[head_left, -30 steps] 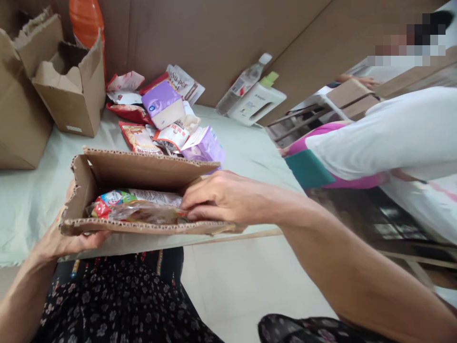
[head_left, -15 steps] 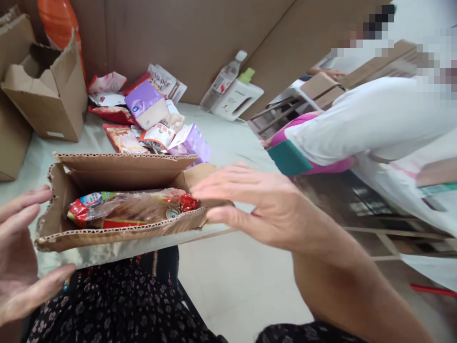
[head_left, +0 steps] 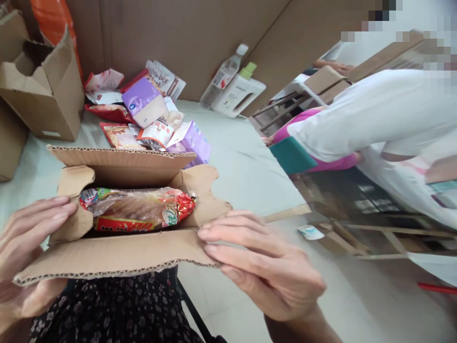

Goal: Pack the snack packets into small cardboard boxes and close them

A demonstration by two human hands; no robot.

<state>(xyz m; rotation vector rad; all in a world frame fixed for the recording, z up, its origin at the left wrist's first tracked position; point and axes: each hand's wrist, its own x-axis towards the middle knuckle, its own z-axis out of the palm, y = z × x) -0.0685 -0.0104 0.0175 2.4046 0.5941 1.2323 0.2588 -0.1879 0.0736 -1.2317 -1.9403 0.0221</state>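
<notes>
"What is the main thing, and where is it?"

"An open rectangular brown cardboard box [head_left: 134, 174], at the table's near edge, in front of the person. Its flaps are folded outward, and the wide near flap [head_left: 117, 255] slopes toward the wearer."

"What lies inside?"

"A long clear plastic packet [head_left: 137, 209] with red printed ends and brownish contents, lying lengthwise."

"And the left hand?"

"The left hand [head_left: 32, 243] is at the box's left end. Its fingers are straight and close together, their tips on the small left flap [head_left: 84, 221]. The thumb is apart, below the near flap. I cannot tell whether it grips."

"The right hand?"

"The right hand [head_left: 264, 262] has slightly bent fingers, lying close together, tips touching the near flap's right end. The thumb is beside that corner; whether it pinches the cardboard, I cannot tell."

"What is around them?"

"A pale green cloth-covered table [head_left: 246, 166]. Just behind the box is a heap of red, white and purple packets [head_left: 157, 136]. Farther back, a clear plastic bottle [head_left: 219, 83] leans beside a white handled jug with a green cap [head_left: 237, 95]. At left stands a torn-topped brown carton [head_left: 59, 95]. At right, apart, is a co-worker's white sleeve [head_left: 353, 114]."
</notes>
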